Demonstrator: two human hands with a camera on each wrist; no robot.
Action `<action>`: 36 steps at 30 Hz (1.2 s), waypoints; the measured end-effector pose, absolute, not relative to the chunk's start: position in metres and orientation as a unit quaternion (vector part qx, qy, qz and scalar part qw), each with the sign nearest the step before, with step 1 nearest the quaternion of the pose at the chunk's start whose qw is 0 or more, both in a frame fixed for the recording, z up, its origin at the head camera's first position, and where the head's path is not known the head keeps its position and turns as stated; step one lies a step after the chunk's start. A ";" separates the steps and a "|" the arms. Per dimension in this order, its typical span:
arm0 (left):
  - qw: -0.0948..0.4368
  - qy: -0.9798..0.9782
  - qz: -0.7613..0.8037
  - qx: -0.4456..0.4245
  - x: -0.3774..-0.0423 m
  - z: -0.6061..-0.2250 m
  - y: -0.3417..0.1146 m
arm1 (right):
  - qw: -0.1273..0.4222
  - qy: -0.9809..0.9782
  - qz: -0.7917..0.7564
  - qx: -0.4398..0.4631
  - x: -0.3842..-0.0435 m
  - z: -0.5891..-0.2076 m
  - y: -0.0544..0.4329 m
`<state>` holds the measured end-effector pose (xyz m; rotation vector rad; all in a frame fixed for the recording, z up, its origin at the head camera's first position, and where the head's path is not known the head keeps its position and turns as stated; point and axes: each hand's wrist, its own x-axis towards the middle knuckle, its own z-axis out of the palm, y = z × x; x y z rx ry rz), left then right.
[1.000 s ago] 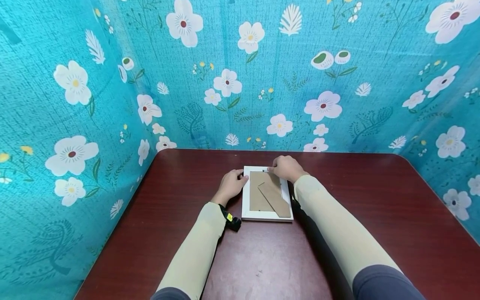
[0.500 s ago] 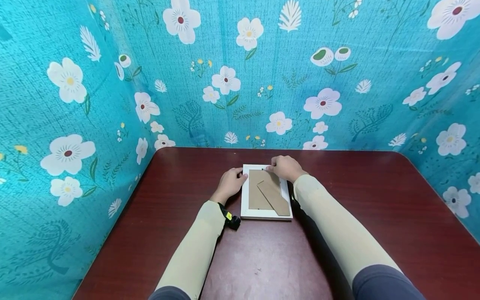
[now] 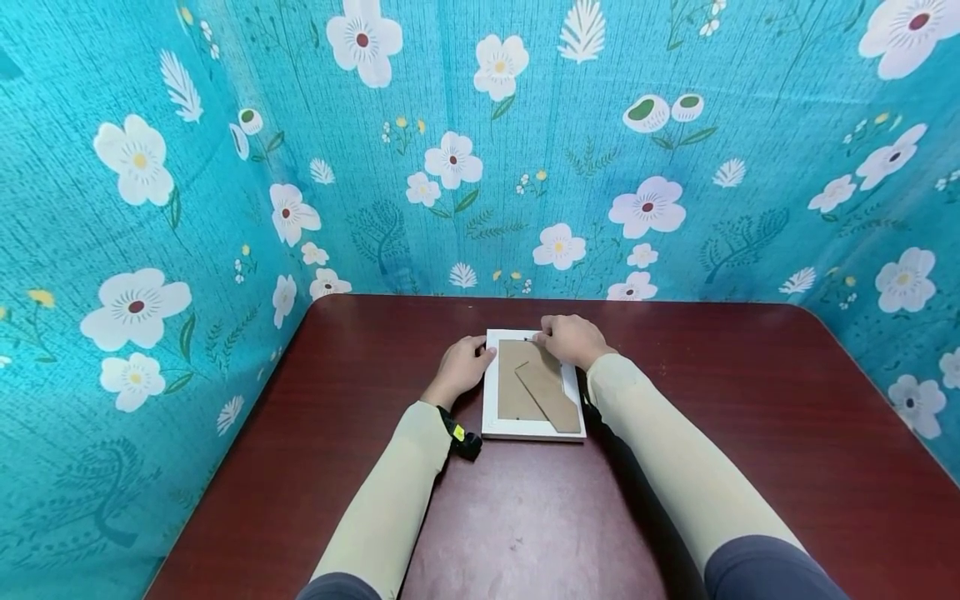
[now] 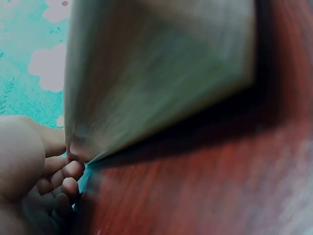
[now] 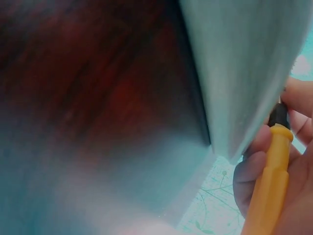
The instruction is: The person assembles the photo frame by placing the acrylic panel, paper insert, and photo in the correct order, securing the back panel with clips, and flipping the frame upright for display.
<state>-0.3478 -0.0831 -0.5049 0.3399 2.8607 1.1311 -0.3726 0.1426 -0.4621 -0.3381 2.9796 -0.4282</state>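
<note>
A white picture frame [image 3: 491, 400] lies face down on the table, its brown backing board [image 3: 513, 396] and slanted easel leg [image 3: 553, 398] facing up. At its upper left side, my left hand [image 3: 459, 368] grips the edge, the thumb near the border. My right hand [image 3: 573, 340] is over the upper right corner. It holds a screwdriver with a yellow handle [image 5: 271, 186] and black collar [image 5: 279, 115], mostly hidden in the head view. The screwdriver's tip is close to a small dark tab [image 3: 527, 339] at the board's top edge; whether they touch I cannot tell.
The dark red wooden table [image 3: 360, 375] extends around the frame on all sides. A teal floral curtain [image 3: 420, 233] hangs behind the table and along its sides. A black wrist camera [image 3: 467, 443] sits at my left wrist, close to the frame's lower left side.
The head view has shifted slightly. Both hands and the frame stay in nearly the same place; no grip has visibly changed.
</note>
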 end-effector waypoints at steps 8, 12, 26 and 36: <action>0.034 0.924 0.367 0.102 -0.345 -0.508 -0.081 | 0.038 0.983 -0.130 -0.126 -0.369 -0.469 0.144; 0.037 0.922 0.373 0.099 -0.345 -0.509 -0.080 | 0.028 0.983 -0.132 -0.124 -0.368 -0.472 0.145; 0.040 0.922 0.374 0.090 -0.347 -0.504 -0.080 | 0.020 0.979 -0.146 -0.140 -0.370 -0.469 0.147; 0.042 0.921 0.378 0.088 -0.348 -0.505 -0.079 | 0.020 0.980 -0.139 -0.143 -0.369 -0.469 0.146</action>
